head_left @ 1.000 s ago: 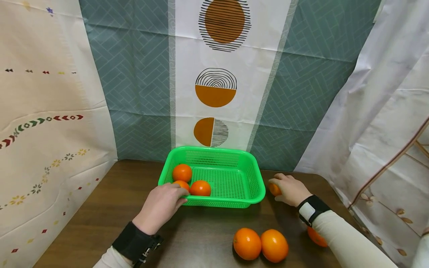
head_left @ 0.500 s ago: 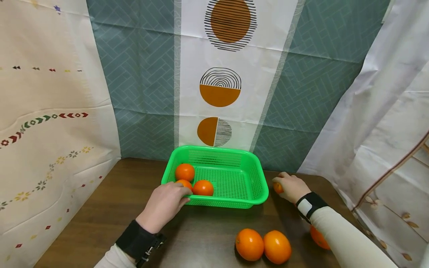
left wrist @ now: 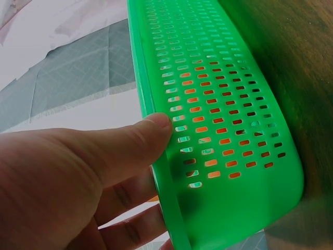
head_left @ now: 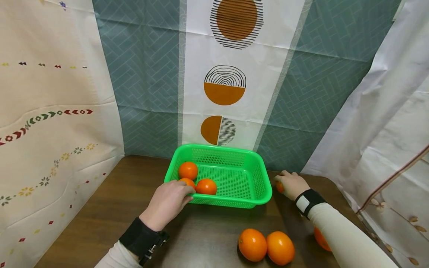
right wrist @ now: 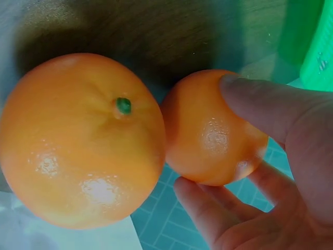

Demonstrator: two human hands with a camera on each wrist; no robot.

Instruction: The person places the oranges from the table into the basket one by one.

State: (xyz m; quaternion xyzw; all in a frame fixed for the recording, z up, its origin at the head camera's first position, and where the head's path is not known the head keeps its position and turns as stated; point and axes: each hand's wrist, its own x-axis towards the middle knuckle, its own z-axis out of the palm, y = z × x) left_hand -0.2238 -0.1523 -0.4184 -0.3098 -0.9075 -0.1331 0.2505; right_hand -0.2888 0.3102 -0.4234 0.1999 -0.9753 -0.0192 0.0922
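The left hand [head_left: 167, 204] pinches the green basket [head_left: 231, 200] at eight o'clock, while the right hand [head_left: 294, 185] pinches an orange [right wrist: 216, 133] between thumb and fingers, just outside three o'clock

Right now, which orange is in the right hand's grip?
The orange just right of the green basket, pinched by the right hand. Three others lie in the basket, two sit together in front, one is partly hidden by the right sleeve.
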